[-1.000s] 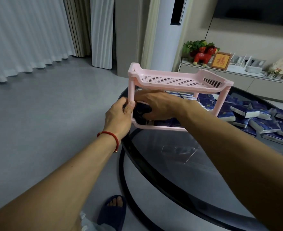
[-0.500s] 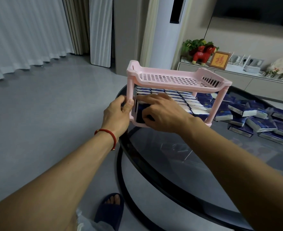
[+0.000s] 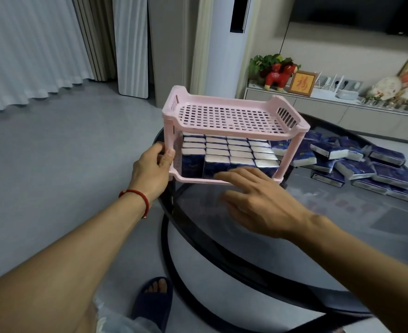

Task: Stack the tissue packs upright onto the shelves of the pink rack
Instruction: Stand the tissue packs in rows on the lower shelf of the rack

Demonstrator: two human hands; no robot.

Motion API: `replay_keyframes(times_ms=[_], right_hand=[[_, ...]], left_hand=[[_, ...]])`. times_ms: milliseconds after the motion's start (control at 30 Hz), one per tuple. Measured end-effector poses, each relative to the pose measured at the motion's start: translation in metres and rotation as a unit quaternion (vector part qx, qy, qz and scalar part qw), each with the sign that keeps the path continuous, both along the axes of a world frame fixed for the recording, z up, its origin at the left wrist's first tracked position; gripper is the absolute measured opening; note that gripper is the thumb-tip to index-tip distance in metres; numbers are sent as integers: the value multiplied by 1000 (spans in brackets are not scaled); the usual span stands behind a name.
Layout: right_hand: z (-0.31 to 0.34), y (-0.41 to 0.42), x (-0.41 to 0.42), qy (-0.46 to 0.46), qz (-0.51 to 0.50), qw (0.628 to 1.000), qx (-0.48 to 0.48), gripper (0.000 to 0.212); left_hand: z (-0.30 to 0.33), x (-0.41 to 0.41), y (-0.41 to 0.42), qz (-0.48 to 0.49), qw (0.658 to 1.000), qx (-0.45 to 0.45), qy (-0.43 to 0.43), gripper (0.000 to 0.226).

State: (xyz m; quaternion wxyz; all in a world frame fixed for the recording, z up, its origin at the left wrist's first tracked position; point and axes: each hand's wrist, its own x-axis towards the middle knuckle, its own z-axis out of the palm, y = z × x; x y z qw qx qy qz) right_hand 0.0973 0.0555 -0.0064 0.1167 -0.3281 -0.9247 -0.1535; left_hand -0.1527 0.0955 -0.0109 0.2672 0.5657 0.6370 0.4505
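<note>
Pink rack (image 3: 231,117) in left grip (image 3: 153,168); right hand (image 3: 258,200) just before it

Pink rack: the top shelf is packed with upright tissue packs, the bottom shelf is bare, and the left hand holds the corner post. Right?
Not quite: the shelves are swapped. In the head view the top shelf of the pink rack is bare and the bottom shelf holds the upright tissue packs. The left hand does hold the corner post.

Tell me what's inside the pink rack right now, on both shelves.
The pink rack's top shelf holds nothing. The lower shelf is packed with upright tissue packs in rows. The right hand covers part of the front row, and the rear packs' lower halves are hidden.
</note>
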Motion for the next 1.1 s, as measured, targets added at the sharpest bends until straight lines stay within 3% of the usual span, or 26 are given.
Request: replay_keyframes(times_ms=[100,200,300,367,500,567,800,900,967,1033,1100], right_hand=[[-8,-11,41,36,-50,998,-13,31],[-12,-6,85,86,-162,983,-11,23],[-14,9,121,153,-317,936,13,16],[-20,21,139,156,-379,911,38,28],[-27,47,152,77,-399,911,66,64],[-28,63,150,55,-406,911,50,72],[-26,86,148,57,-407,906,105,50],[-10,67,144,136,-378,908,115,39],[0,46,141,247,-375,892,59,32],[10,22,140,398,-353,846,-37,21],[19,-1,138,524,-324,768,-174,24]], left_hand=[[1,2,-2,2,1000,-2,-3,24],[5,2,-5,44,999,-16,12,27],[13,1,-10,105,992,-52,54,37],[20,5,-16,100,988,-89,79,31],[27,30,-32,14,982,-137,132,18],[26,44,-36,-34,971,-168,166,14],[26,56,-31,-49,959,-171,221,10],[24,49,-31,-54,959,-169,222,8],[25,42,-31,-56,959,-169,223,8],[27,35,-31,-55,960,-166,219,9],[31,28,-31,-47,962,-167,212,15]])
